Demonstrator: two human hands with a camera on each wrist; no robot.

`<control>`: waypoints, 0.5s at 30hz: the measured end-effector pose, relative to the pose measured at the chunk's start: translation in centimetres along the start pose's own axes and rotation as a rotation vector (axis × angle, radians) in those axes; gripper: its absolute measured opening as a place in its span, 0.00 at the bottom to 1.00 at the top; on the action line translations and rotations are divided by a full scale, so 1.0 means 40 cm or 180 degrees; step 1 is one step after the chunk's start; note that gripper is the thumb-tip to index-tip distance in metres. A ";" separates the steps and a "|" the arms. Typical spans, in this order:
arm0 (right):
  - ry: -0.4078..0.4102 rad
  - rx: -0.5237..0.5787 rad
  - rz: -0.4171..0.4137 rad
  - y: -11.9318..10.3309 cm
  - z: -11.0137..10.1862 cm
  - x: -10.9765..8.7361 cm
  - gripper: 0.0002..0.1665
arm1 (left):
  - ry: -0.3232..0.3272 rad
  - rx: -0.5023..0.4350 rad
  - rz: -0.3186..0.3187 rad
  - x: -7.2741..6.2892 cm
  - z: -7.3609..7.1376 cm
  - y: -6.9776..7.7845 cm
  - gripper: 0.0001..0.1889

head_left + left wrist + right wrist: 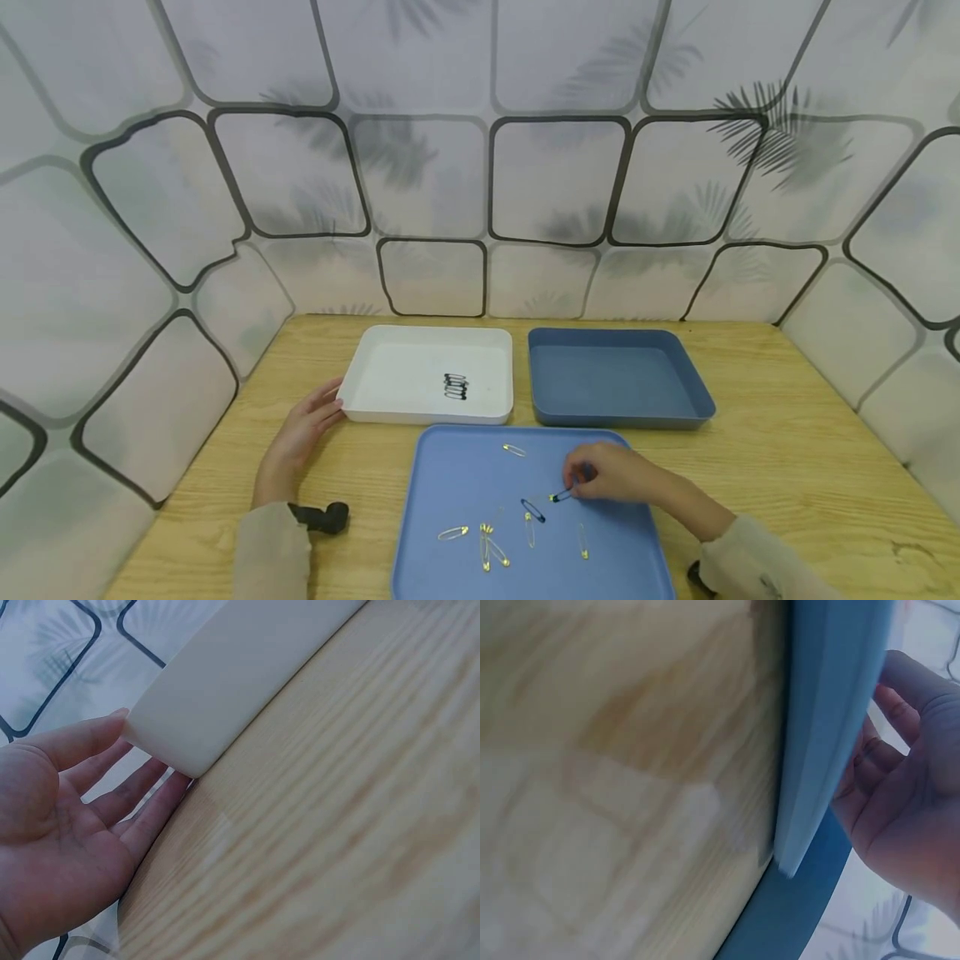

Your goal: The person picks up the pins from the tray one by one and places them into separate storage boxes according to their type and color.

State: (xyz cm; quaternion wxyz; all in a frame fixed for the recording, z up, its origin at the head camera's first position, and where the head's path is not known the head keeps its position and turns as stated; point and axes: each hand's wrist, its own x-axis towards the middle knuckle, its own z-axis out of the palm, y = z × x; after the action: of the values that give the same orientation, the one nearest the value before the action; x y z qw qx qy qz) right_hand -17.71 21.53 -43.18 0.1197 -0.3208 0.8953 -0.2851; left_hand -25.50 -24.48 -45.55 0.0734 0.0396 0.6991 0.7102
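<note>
My left hand [303,429] rests at the near left corner of the white tray [427,417], its fingers fairly straight. The left wrist view shows the thumb of that hand [82,802] touching the tray's corner. Several black safety pins [455,386] lie in a row in this tray. Over the light blue tray [442,467], my right hand [611,473] pinches one end of a black safety pin [561,495]. Another dark safety pin [533,510] lies just left of it. Several gold safety pins [452,533] are scattered nearby. In the right wrist view the tray wall hides the right fingertips.
A dark blue tray [622,418] stands at the back right, beside the white one. All three trays sit on a wooden table [360,500]. A patterned curtain [431,183] encloses the back and sides.
</note>
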 end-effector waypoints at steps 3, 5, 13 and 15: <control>0.0098 -0.0124 0.0097 0.011 -0.009 -0.009 0.08 | 0.0001 0.0017 -0.0005 0.002 -0.001 0.000 0.28; 0.0147 -0.0201 0.0114 0.015 -0.013 -0.012 0.08 | 0.0010 0.0019 -0.0008 0.002 0.000 0.000 0.28; 0.0162 -0.0166 0.0053 0.015 -0.015 -0.009 0.11 | 0.0008 0.0013 -0.0011 0.003 -0.001 -0.001 0.28; 0.0155 -0.0144 0.0039 0.014 -0.014 -0.009 0.11 | 0.0006 0.0016 -0.0010 0.004 -0.001 -0.002 0.28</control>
State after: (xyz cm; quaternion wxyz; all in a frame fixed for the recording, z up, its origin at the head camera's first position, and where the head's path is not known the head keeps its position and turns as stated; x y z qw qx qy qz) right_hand -17.96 22.36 -43.05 0.0924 -0.3110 0.9060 -0.2718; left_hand -25.64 -24.52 -45.65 0.0738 0.0380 0.7010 0.7083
